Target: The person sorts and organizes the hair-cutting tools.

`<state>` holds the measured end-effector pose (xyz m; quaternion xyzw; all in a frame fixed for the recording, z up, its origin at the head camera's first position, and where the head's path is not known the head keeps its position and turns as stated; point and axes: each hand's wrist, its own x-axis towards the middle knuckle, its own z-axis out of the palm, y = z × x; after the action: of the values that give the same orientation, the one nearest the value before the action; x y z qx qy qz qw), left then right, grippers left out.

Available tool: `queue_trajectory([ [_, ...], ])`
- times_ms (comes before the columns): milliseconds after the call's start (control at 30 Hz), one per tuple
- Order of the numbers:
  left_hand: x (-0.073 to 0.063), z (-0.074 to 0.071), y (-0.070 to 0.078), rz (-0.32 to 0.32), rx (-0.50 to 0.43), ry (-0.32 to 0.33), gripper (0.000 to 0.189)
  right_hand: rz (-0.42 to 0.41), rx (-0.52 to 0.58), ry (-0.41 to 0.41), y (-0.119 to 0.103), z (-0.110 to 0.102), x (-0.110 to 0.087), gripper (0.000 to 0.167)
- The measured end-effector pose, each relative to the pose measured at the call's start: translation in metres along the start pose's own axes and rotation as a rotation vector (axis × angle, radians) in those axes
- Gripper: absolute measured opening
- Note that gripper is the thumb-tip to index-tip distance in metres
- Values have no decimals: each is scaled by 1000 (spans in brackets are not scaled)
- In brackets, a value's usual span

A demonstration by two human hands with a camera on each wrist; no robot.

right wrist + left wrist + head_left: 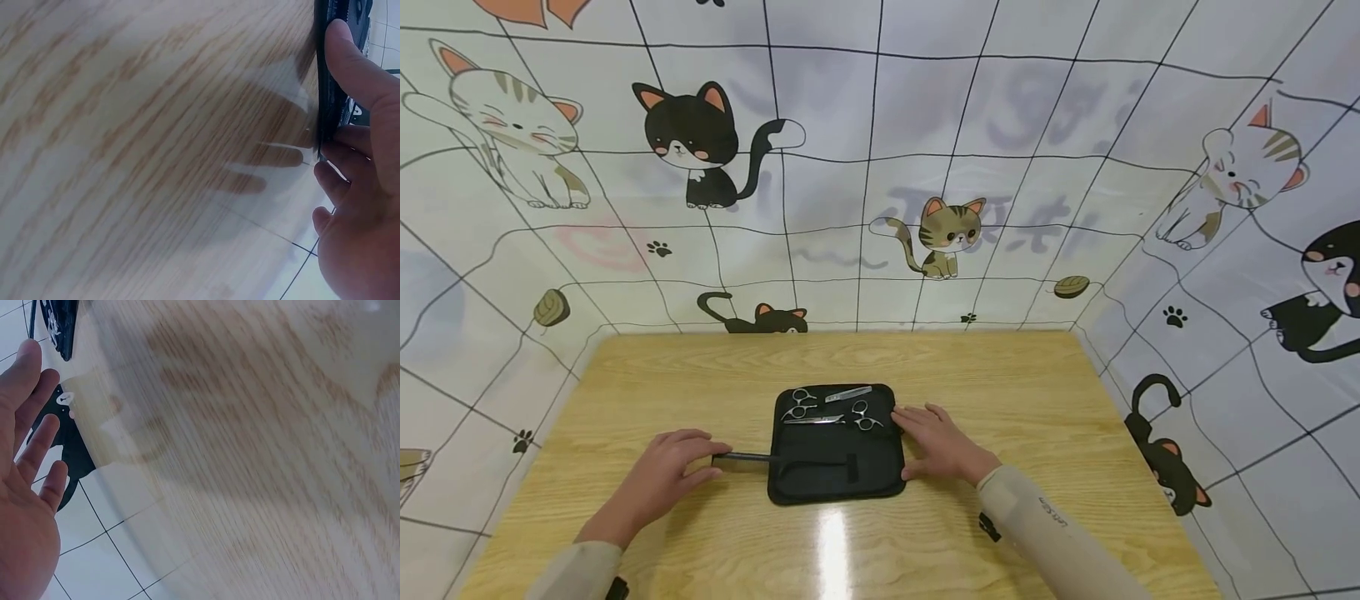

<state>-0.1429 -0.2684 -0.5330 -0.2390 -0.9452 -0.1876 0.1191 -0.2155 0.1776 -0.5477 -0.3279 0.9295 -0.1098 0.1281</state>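
Observation:
A black zip-edged case (812, 487) lies open-faced on the table, with two pairs of silver scissors, the upper (848, 394) and the lower (812, 420), in its upper half. A black comb (745, 457) lies across the lower half, its thin handle sticking out past the left edge and its far end at a small strap (852, 468). My left hand (658, 479) pinches the tip of that handle between thumb and fingers. Along the right edge of the case, my right hand (943, 450) touches with spread fingers, thumb at the lower corner.
The wooden table (1000, 367) reaches back to a white sheet (835, 250) printed with cats and grid lines. More of this sheet rises on both sides. A bright light reflection shows on the tabletop in front of the case.

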Motion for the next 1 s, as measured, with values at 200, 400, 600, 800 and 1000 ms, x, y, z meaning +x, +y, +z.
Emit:
queue_trajectory([
  [200, 2, 4, 4, -6, 4, -10, 34, -4, -15, -3, 1, 1, 1, 96],
  [400, 5, 10, 6, -66, -10, -91, 31, -3, -40, -5, 1, 3, 1, 96],
  [600, 8, 16, 9, -63, 7, -103, 32, -9, -39, 4, 1, 3, -1, 95],
  [800, 11, 24, 14, -50, 17, -109, 33, -16, -42, 17, 0, 2, -1, 94],
  [1000, 14, 30, 16, -75, 15, -168, 33, -7, -26, 5, -1, 1, -1, 95],
])
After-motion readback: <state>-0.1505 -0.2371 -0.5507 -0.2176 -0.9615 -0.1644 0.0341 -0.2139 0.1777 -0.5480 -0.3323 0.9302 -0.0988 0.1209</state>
